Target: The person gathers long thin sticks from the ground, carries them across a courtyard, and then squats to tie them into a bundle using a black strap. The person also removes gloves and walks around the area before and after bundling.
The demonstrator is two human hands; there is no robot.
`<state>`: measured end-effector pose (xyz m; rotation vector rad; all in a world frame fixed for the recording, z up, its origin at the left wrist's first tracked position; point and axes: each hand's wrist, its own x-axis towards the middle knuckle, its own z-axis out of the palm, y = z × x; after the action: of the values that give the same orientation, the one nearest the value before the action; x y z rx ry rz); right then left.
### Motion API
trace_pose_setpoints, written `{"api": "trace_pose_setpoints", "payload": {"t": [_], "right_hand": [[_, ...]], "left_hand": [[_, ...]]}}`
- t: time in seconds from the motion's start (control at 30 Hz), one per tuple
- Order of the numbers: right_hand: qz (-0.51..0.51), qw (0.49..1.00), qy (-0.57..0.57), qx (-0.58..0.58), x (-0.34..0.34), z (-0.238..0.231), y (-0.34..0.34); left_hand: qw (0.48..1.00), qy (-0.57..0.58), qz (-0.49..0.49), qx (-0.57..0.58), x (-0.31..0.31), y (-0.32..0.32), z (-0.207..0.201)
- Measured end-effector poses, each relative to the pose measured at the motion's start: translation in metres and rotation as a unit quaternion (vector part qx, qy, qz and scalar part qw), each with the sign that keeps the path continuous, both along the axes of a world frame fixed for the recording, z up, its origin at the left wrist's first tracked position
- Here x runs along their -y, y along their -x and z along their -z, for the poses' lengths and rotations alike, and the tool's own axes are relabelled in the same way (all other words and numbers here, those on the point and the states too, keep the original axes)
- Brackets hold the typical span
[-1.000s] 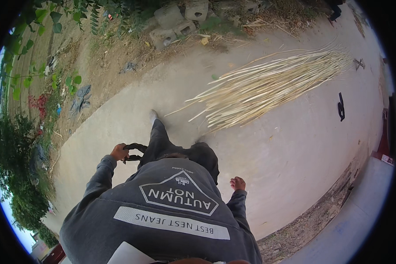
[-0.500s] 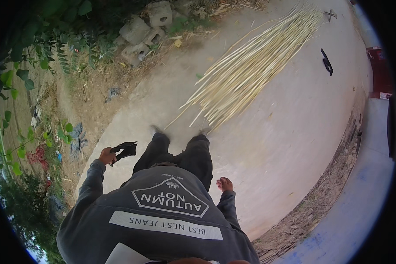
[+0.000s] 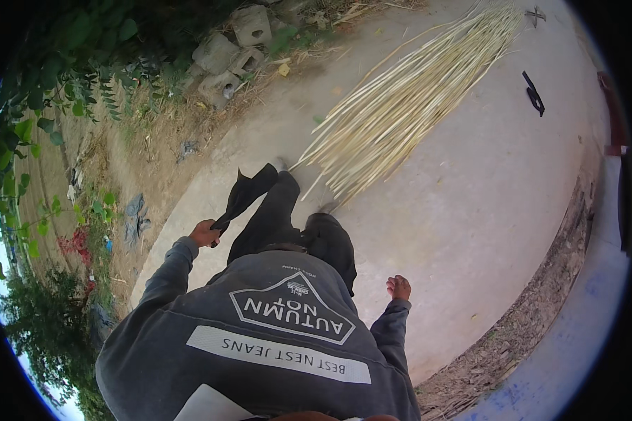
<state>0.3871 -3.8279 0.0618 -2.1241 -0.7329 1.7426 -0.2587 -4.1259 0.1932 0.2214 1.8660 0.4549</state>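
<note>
My left hand (image 3: pixel 205 234) is closed round the narrow end of a black strip, apparently cloth (image 3: pixel 249 191). Its wider end flares out beside my left leg, near the foot. My right hand (image 3: pixel 399 288) hangs out to the right of my body, fingers loosely curled and a little apart, with nothing visible in it. Ahead of my feet a spread of long, pale, peeled-looking stalks (image 3: pixel 407 105) lies on the concrete, fanned toward me and narrowing at the far end. The nearest stalk ends reach my shoes.
A looped black strap-like thing (image 3: pixel 533 94) lies on the concrete right of the stalks. Near their far tip is a small dark cross-shaped object (image 3: pixel 535 15). Broken concrete blocks (image 3: pixel 214 52) and leafy plants (image 3: pixel 70 84) border the left. Dry litter (image 3: pixel 498 365) edges the right.
My left hand has swung forward and right, and the black strip now stretches out toward my left foot. My right hand has moved outward to the right. My legs have shifted slightly rightward.
</note>
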Motion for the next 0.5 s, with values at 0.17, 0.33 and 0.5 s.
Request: {"api": "trace_pose_setpoints", "payload": {"t": [0.17,0.33,0.5], "right_hand": [[0.007,1.000,-0.006,-0.008,-0.004,0.000,0.008],[-0.025,0.996,0.072,-0.043,0.028,-0.007,0.026],[-0.022,0.996,0.081,-0.006,0.057,-0.035,0.038]], "left_hand": [[0.999,0.005,0.037,0.002,-0.012,0.000,0.020],[0.999,-0.024,0.034,-0.005,-0.032,0.019,0.021],[0.998,0.005,0.055,0.016,-0.040,0.049,0.014]]}}
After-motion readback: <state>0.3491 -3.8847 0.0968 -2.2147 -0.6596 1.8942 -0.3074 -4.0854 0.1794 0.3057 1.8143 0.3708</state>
